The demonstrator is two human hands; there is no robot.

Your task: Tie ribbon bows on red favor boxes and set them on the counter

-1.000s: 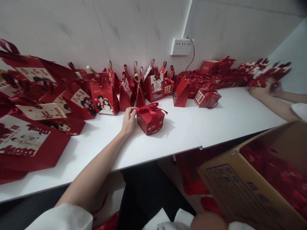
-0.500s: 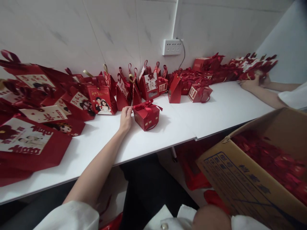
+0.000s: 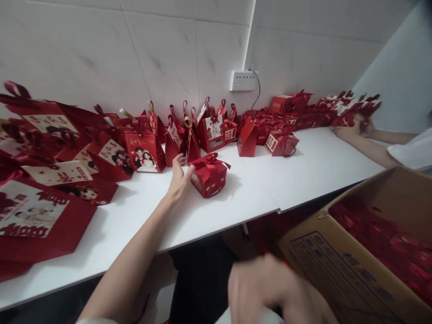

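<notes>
A red gift box [image 3: 209, 177] with a ribbon bow on top and gold lettering stands on the white table. Beside its left face is my left hand [image 3: 178, 181], fingers spread, with the thumb at the box's upper left edge. My right hand [image 3: 259, 285] is low in front of my body, away from the table, and smeared by motion; its fingers look bent, and what they may hold cannot be made out. Behind the gift box stand an upright red box [image 3: 247, 138] and a ribbon-tied box [image 3: 282, 143] with a pale label.
Several red boxes with ribbon loops [image 3: 145, 150] crowd the left side and the wall. An open cardboard carton [image 3: 324, 265] full of red boxes stands at lower right. At far right a co-worker's hands [image 3: 351, 130] touch more red boxes. A power socket [image 3: 243, 81] is on the wall.
My right hand has come up into view at the bottom. The fingers of my left hand have lifted and spread beside the box. The whole view has shifted slightly.
</notes>
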